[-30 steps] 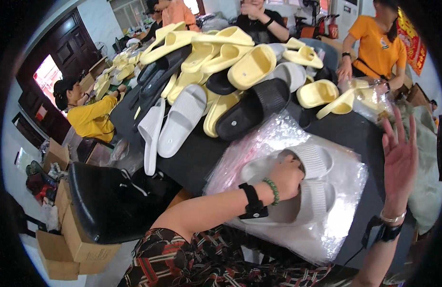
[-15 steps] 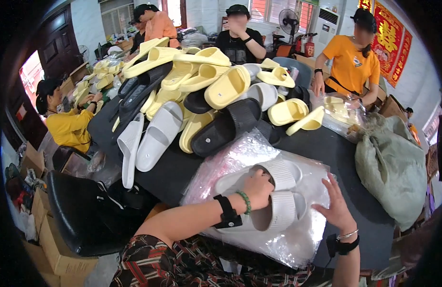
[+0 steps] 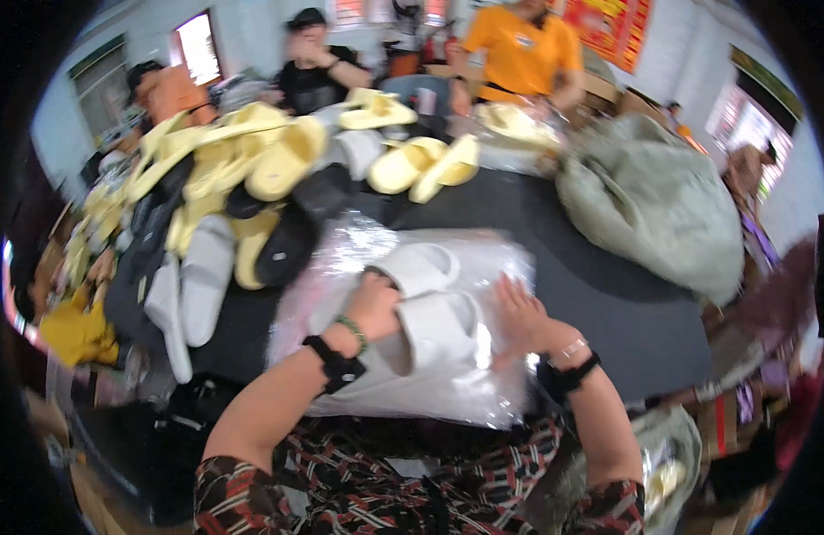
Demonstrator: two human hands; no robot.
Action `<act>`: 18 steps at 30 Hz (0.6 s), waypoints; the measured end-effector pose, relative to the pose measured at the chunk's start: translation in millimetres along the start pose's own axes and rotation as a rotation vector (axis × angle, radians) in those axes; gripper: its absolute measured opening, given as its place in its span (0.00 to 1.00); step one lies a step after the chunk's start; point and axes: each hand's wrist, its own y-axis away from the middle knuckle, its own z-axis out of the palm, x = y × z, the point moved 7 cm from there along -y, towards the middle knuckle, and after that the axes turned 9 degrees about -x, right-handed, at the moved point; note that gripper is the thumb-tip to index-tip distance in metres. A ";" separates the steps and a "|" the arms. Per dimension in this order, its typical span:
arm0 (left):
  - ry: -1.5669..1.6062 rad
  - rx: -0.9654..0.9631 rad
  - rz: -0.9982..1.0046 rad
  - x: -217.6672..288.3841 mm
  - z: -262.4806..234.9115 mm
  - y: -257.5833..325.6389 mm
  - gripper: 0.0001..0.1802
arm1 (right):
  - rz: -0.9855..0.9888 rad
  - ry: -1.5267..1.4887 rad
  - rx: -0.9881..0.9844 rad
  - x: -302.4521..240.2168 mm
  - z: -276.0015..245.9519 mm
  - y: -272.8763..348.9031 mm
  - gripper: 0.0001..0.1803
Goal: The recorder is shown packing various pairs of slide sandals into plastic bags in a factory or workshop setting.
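Note:
A pair of pale grey slide sandals lies side by side on a stack of clear plastic bags [image 3: 510, 254] in front of me: the far slide [image 3: 418, 269] and the near slide [image 3: 440, 330]. My left hand [image 3: 373, 308] is closed with its fingers curled at the foot openings, where the two slides meet; its fingertips are partly hidden. Beyond the toes, my right hand [image 3: 523, 316] rests on the plastic, fingers spread and nothing held. Motion blurs the picture a little.
A heap of yellow, grey and black slides [image 3: 287, 158] covers the table's far left. At the right stands a bulky grey-green sack [image 3: 648, 201]. A person in orange [image 3: 523, 49] handles bagged yellow slides [image 3: 519, 125] across the black table [image 3: 608, 330]. Others sit farther back.
The view has swung to the right, so the table and sack appear farther left. My right hand has come down onto the plastic; my left hand stays at the slides.

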 end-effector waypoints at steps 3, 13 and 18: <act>-0.001 -0.072 -0.115 4.8 -13.6 6.6 0.13 | -0.083 0.044 0.067 -3.6 -6.1 4.6 0.85; -0.027 -0.118 -0.085 8.8 5.5 -1.6 0.11 | 0.146 0.105 0.019 38.1 -8.4 -8.0 0.84; -0.010 -0.094 -0.033 -15.6 1.3 12.7 0.11 | 0.131 -0.007 -0.043 47.0 2.5 -16.1 0.86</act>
